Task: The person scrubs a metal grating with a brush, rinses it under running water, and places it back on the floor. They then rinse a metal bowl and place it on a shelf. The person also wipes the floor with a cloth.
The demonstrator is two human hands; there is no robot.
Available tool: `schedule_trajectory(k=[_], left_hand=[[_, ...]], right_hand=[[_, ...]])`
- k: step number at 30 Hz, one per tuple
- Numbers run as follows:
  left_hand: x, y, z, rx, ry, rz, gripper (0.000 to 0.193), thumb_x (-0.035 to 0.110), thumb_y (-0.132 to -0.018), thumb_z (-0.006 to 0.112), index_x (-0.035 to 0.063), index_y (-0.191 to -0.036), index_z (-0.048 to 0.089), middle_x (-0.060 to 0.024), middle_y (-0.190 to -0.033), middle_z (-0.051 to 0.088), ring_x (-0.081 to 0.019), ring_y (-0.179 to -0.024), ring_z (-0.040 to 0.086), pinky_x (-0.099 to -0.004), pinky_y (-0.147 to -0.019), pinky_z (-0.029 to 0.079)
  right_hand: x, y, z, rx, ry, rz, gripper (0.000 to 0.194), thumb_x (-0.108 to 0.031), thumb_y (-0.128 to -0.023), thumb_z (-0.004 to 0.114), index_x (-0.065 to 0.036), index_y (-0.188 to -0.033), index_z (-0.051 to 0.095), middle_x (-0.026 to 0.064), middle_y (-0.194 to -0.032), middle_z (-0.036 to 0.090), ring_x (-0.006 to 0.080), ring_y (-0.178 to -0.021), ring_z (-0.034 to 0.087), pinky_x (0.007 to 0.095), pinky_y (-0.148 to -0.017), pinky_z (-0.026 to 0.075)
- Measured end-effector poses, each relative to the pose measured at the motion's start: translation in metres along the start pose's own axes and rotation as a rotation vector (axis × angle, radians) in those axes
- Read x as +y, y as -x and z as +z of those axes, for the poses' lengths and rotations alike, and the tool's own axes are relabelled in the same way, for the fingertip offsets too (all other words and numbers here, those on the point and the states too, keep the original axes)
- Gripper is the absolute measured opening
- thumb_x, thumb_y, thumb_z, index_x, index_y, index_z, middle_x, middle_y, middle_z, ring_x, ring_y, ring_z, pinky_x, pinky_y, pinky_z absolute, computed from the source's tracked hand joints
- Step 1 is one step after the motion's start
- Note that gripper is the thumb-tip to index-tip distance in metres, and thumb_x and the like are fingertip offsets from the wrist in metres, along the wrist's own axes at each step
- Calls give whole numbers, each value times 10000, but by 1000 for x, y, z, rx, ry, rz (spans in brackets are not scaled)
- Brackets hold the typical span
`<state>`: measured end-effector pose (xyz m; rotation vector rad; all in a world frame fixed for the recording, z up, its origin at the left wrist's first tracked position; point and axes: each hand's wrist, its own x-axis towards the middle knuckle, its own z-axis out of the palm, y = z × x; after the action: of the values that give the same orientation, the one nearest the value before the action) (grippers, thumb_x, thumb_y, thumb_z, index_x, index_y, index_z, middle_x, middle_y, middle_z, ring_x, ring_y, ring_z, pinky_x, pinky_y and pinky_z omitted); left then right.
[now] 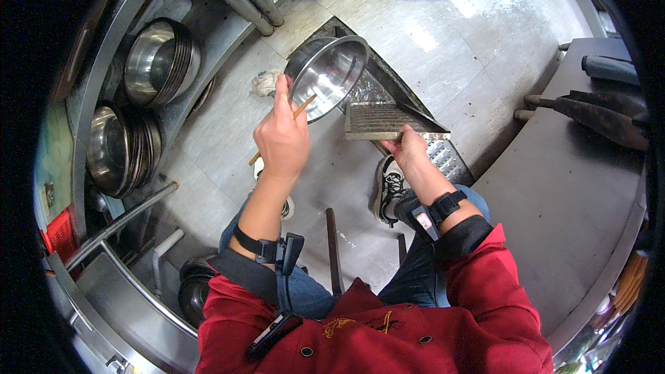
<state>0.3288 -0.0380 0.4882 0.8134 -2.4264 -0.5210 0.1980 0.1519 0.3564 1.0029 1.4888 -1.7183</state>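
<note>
My left hand grips the near rim of a stainless steel bowl, tilted so its shiny inside faces me. A thin wooden stick, perhaps a chopstick, runs through the same hand, its tip in front of the bowl's opening. In my right hand is the near edge of a shallow metal tray with a ridged inside and dark grime. The tray is tilted beside the bowl, above a floor drain channel. Part of the channel is hidden behind bowl and tray.
A perforated metal drain cover lies by my right foot. Stacked steel bowls fill a shelf at left. A steel counter on the right bears dark pans. A crumpled pale cloth or bag lies on the floor.
</note>
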Motion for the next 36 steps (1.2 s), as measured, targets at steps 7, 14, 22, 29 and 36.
schedule_trajectory(k=[7, 14, 22, 29, 36], left_hand=[[-5, -1, -11, 47, 47, -95, 503, 11, -741, 585, -20, -1230, 472, -167, -708, 629, -306, -587, 627, -380, -547, 495], [-9, -4, -18, -24, 50, -190, 484, 77, -750, 540, -1, -1225, 486, -179, -661, 610, -336, -596, 619, -414, -588, 493], [-10, 1, -16, -4, 74, -252, 472, 112, -754, 508, 9, -1215, 503, -194, -658, 596, -344, -616, 616, -423, -613, 489], [-14, 1, -30, -17, 83, -296, 469, 105, -751, 511, 15, -1211, 506, -204, -674, 596, -350, -639, 619, -423, -623, 486], [-25, 7, -25, -45, 82, -332, 462, 106, -753, 506, 24, -1208, 516, -206, -691, 606, -349, -649, 622, -422, -646, 490]], right_hand=[[-15, 17, -22, -42, 61, -31, 206, -112, -896, 439, 20, -1020, 536, 138, -907, 621, 256, -731, 646, 354, -560, 585], [-18, 47, -52, -69, 117, -24, 248, -117, -873, 388, -5, -1024, 549, 139, -930, 627, 243, -734, 649, 350, -609, 581], [-30, 87, -61, -107, 96, -76, 230, -91, -876, 402, 33, -1014, 538, 149, -921, 624, 259, -731, 654, 339, -588, 596], [-37, 99, -59, -105, 140, -71, 222, -89, -870, 423, 52, -996, 539, 155, -867, 625, 247, -655, 648, 317, -523, 588], [-47, 122, -83, -149, 117, -121, 193, -88, -875, 432, 48, -992, 504, 148, -863, 616, 224, -621, 635, 306, -476, 575]])
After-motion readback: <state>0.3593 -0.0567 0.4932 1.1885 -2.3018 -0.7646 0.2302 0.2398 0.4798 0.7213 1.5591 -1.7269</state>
